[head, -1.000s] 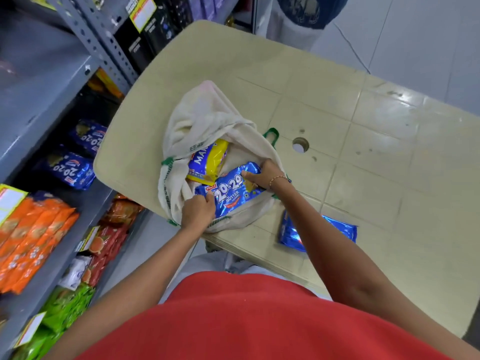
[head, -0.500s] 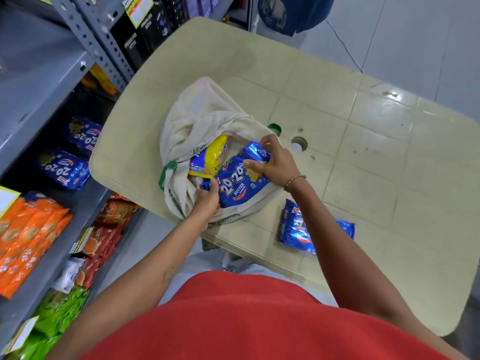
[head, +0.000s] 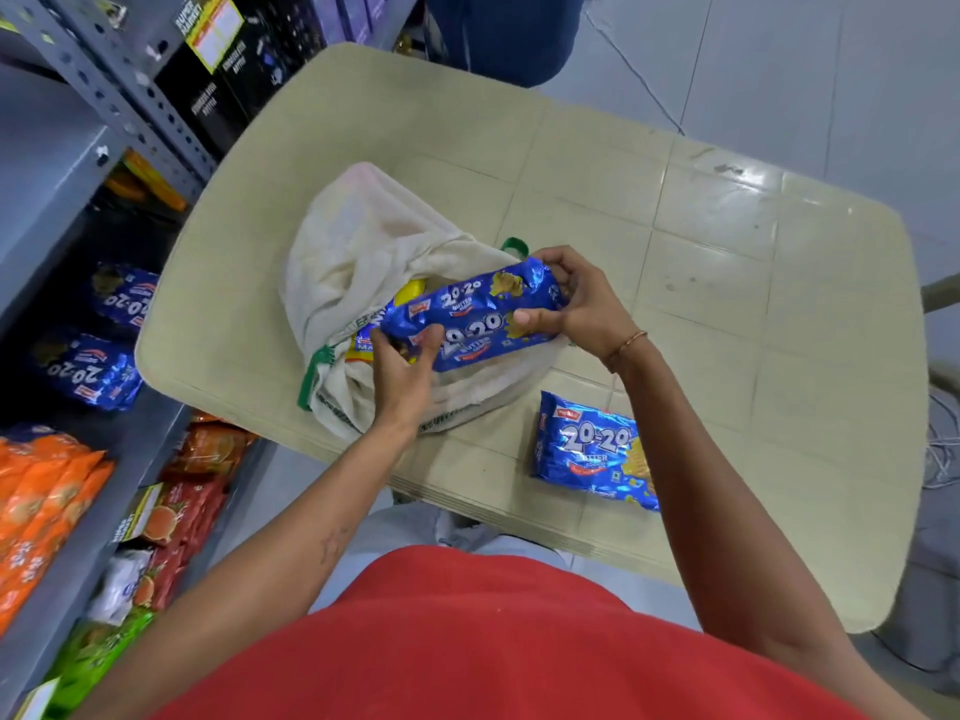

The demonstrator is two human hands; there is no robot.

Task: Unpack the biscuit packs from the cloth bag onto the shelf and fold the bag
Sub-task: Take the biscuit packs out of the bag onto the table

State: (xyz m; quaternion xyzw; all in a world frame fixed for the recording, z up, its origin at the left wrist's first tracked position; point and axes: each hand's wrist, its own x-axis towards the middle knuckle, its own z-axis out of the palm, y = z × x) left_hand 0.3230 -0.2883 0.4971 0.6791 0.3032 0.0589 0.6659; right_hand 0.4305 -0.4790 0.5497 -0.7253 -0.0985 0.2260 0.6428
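Both hands grip one blue pack [head: 470, 317] above the bag [head: 363, 262]: the left hand [head: 402, 379] curls round its near-left end, the right hand [head: 576, 304] pinches its far-right end.

Left of the bag stands the shelf [head: 67, 163], already holding two blue packs [head: 85, 366] and orange packs [head: 41, 491]. The bag lies slumped on the worktop [head: 727, 304], mouth open, with a yellow pack [head: 410, 293] still inside under the held one. Right of the bag, a second blue pack [head: 592, 452] lies flat near the worktop's near edge.

Risks, as a judgement: the glossy wrapper could slip from a fingertip pinch, and lifting may drag the bag's cloth toward the left worktop edge, close beside it. Open worktop lies right of and beyond the bag; the route left to the shelf crosses a narrow gap.
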